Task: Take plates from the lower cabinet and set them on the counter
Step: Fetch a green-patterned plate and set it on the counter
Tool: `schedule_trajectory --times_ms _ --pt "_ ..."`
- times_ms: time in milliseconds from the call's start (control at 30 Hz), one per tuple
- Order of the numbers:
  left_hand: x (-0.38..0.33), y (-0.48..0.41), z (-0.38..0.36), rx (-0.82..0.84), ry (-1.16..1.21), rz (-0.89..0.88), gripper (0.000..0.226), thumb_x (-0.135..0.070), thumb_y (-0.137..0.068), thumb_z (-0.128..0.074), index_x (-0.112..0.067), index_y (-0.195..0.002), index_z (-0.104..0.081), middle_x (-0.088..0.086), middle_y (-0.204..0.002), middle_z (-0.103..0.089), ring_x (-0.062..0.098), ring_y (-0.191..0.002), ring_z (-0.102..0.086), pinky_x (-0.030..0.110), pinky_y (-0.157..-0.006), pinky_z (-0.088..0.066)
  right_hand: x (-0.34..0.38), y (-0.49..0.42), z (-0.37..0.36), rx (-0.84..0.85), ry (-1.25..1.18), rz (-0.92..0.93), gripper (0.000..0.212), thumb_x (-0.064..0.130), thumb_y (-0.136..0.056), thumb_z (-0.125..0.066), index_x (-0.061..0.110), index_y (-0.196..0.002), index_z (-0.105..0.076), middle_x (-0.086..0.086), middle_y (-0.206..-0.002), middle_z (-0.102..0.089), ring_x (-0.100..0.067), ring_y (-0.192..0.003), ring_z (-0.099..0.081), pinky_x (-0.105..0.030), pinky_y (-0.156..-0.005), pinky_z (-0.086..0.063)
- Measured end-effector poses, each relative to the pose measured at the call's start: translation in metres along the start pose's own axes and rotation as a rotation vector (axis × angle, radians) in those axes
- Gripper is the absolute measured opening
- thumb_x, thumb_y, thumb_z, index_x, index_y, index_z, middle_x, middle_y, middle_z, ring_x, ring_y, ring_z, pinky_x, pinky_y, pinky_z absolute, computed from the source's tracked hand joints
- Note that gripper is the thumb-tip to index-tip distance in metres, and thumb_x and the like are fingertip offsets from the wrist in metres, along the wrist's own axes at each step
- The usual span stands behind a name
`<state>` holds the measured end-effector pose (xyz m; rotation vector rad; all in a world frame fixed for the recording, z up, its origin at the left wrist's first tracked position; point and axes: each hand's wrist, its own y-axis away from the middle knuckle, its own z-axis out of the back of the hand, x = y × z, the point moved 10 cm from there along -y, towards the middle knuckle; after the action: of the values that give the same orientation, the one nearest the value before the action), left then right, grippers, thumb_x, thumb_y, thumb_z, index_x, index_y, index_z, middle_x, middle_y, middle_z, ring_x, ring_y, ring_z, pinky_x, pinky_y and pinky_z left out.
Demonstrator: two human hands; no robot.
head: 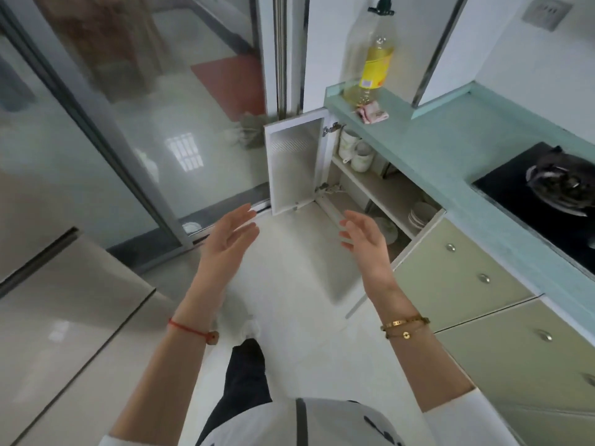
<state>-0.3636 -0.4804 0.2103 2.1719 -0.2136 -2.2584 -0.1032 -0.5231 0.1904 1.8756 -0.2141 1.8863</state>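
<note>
The lower cabinet (380, 185) stands open under the pale green counter (450, 143). Its far door (296, 162) is swung out towards the glass wall. A stack of white plates (421, 214) rests on the lower shelf, and another white dish (386, 228) lies just left of it, partly hidden by my right hand. White mugs (357, 151) sit on the upper shelf. My left hand (230, 235) and my right hand (365, 239) are both held out in front of the cabinet, palms facing each other, fingers apart, holding nothing.
A tall oil bottle (373, 56) and a small pink packet (373, 114) stand at the counter's far end. A black gas hob (547, 194) is set into the counter at right. Green drawer fronts (467, 265) lie below. Sliding glass doors (128, 123) close the left side.
</note>
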Motion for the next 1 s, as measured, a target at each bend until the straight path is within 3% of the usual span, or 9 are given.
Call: schedule_trajectory --times_ms 133,433,767,1000 --pt "0.003 -0.102 -0.014 0.089 0.004 0.018 0.036 -0.01 -0.094 -0.062 -0.023 -0.127 -0.061 -0.003 -0.13 -0.065 0.014 -0.122 -0.06 0.037 -0.109 -0.044 0.001 -0.065 -0.019 -0.098 -0.015 -0.023 0.029 0.017 -0.1 -0.047 0.015 -0.127 -0.056 -0.008 -0.124 -0.061 -0.024 -0.112 -0.06 -0.036 -0.097 -0.05" --pt "0.014 -0.272 -0.084 0.438 -0.071 0.16 0.041 -0.012 -0.095 -0.058 -0.02 -0.136 -0.056 -0.004 -0.131 -0.063 0.005 -0.122 -0.058 0.031 -0.107 -0.045 -0.015 -0.165 -0.015 -0.405 -0.08 -0.148 0.026 0.019 -0.1 -0.046 0.015 -0.123 -0.058 -0.007 -0.125 -0.06 -0.024 -0.111 -0.059 -0.034 -0.094 -0.049" --pt "0.065 -0.412 -0.227 0.718 -0.245 0.237 0.04 -0.009 -0.095 -0.058 -0.017 -0.134 -0.056 0.002 -0.133 -0.063 0.015 -0.125 -0.057 0.035 -0.108 -0.045 -0.075 -0.289 0.041 -0.617 -0.024 -0.35 0.029 0.028 -0.092 -0.048 0.024 -0.118 -0.061 0.003 -0.112 -0.066 -0.019 -0.105 -0.062 -0.045 -0.099 -0.051" --pt "0.115 -0.484 -0.314 0.863 -0.4 0.251 0.037 -0.038 -0.081 -0.065 -0.048 -0.117 -0.063 -0.021 -0.123 -0.067 0.003 -0.121 -0.058 0.041 -0.109 -0.044 -0.116 -0.375 0.083 -0.675 -0.016 -0.47 0.03 0.028 -0.092 -0.047 0.022 -0.119 -0.061 0.006 -0.107 -0.064 -0.019 -0.103 -0.062 -0.043 -0.096 -0.053"
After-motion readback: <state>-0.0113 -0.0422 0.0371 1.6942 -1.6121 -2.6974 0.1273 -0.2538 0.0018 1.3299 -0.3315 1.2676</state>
